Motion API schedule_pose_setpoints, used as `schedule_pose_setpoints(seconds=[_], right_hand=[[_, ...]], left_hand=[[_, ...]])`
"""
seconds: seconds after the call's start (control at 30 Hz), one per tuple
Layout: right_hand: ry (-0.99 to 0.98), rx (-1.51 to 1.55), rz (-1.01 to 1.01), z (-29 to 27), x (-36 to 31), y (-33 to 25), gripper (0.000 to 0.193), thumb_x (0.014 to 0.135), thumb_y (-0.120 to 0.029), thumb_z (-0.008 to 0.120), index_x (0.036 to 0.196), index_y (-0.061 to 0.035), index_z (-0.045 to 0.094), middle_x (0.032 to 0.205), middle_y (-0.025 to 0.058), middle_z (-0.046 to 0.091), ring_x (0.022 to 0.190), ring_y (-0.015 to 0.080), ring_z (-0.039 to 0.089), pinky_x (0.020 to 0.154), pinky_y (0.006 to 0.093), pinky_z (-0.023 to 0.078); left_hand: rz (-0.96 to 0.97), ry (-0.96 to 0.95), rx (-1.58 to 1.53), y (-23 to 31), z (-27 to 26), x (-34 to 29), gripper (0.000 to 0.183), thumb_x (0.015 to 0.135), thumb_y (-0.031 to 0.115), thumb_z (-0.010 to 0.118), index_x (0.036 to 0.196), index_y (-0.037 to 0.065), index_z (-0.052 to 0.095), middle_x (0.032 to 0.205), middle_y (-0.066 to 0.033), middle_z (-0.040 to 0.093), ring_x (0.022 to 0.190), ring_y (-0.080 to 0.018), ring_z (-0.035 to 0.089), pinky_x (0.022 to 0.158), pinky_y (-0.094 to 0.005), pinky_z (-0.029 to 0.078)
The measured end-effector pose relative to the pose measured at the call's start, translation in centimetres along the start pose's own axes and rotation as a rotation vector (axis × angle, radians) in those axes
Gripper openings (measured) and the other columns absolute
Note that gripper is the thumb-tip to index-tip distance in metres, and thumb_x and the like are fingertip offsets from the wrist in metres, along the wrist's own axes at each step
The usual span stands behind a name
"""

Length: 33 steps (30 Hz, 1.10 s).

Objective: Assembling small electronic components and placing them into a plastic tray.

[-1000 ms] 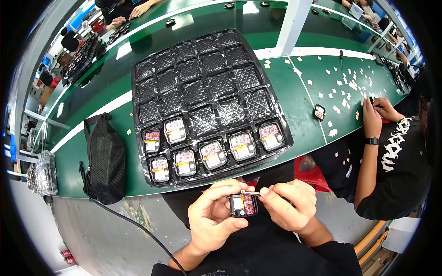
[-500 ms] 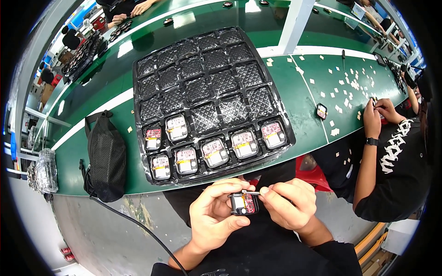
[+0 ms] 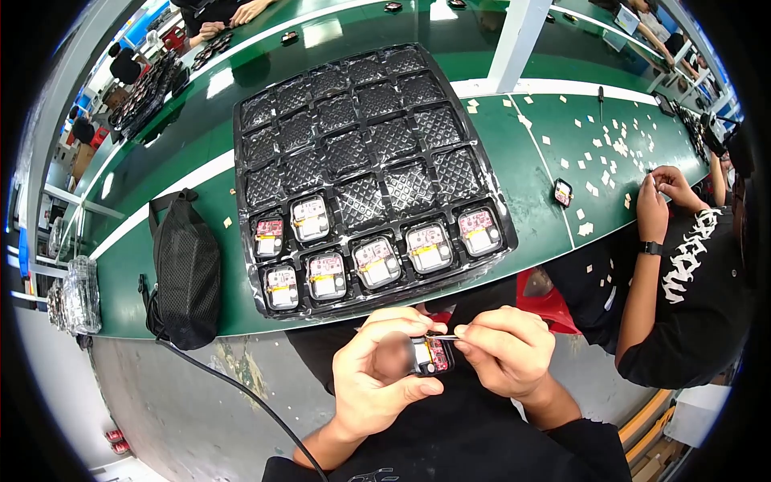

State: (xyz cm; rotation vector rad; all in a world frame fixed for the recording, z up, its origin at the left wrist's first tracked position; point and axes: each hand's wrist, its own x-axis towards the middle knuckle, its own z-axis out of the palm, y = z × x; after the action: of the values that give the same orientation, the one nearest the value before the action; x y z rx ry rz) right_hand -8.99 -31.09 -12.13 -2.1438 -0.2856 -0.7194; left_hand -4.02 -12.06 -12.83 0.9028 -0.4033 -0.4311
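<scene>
My left hand (image 3: 363, 377) curls its fingers and thumb round a small square black device housing (image 3: 434, 358). Inside the housing a red circuit board, a silvery block and a strip of yellow tape show; a blurred patch covers its left part. A thin metal tool (image 3: 443, 337), its kind too small to tell, is pinched in my right hand (image 3: 511, 353), with its tip at the housing's upper edge. Beyond my hands lies a black plastic tray (image 3: 347, 153), whose nearer pockets hold several similar open devices (image 3: 375, 263).
A black mesh bag (image 3: 186, 273) lies left of the tray on the green table (image 3: 514, 217), and a black cable (image 3: 241, 388) runs toward me. To the right are another device (image 3: 562, 192), scattered pale squares (image 3: 618, 146) and a co-worker (image 3: 683, 305). A white post (image 3: 518, 44) stands behind.
My hands and the device have shifted very slightly right. The tool stays at the housing's upper edge. At the right, the co-worker's hands have moved a little.
</scene>
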Motion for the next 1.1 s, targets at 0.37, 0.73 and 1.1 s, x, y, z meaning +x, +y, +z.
schedule_pose_setpoints(seconds=[0.37, 0.73, 1.1], right_hand=[[0.016, -0.055, -0.037, 0.0, 0.0, 0.0, 0.028, 0.069, -0.003, 0.087, 0.095, -0.0022, 0.075, 0.085, 0.0062, 0.068, 0.058, 0.0182, 0.062, 0.05, 0.0286, 0.047], [0.082, -0.25, -0.235, 0.4, -0.5, 0.0, 0.019, 0.072, 0.002, 0.081, 0.09, 0.0, 0.074, 0.083, 0.0045, 0.065, 0.056, 0.0133, 0.058, 0.048, 0.0259, 0.043], [0.045, -0.247, -0.235, 0.1, -0.6, 0.3, 0.025, 0.07, 0.002, 0.078, 0.095, 0.0008, 0.075, 0.087, 0.0058, 0.067, 0.058, 0.015, 0.06, 0.051, 0.0267, 0.044]], left_hand=[[-0.024, 0.023, 0.065, 0.5, 0.0, -0.1, 0.064, 0.078, 0.002, 0.087, 0.133, -0.011, 0.057, 0.137, -0.0172, 0.048, 0.122, -0.0282, 0.06, 0.103, -0.0395, 0.054], [-0.104, 0.084, 0.241, 1.9, 0.7, -0.1, 0.066, 0.082, 0.014, 0.087, 0.136, -0.011, 0.057, 0.136, -0.0184, 0.053, 0.114, -0.0211, 0.061, 0.094, -0.0312, 0.054], [-0.116, 0.136, 0.248, 1.6, 0.8, -0.4, 0.064, 0.088, 0.024, 0.082, 0.135, -0.012, 0.057, 0.136, -0.0198, 0.054, 0.104, -0.0199, 0.063, 0.076, -0.028, 0.06]])
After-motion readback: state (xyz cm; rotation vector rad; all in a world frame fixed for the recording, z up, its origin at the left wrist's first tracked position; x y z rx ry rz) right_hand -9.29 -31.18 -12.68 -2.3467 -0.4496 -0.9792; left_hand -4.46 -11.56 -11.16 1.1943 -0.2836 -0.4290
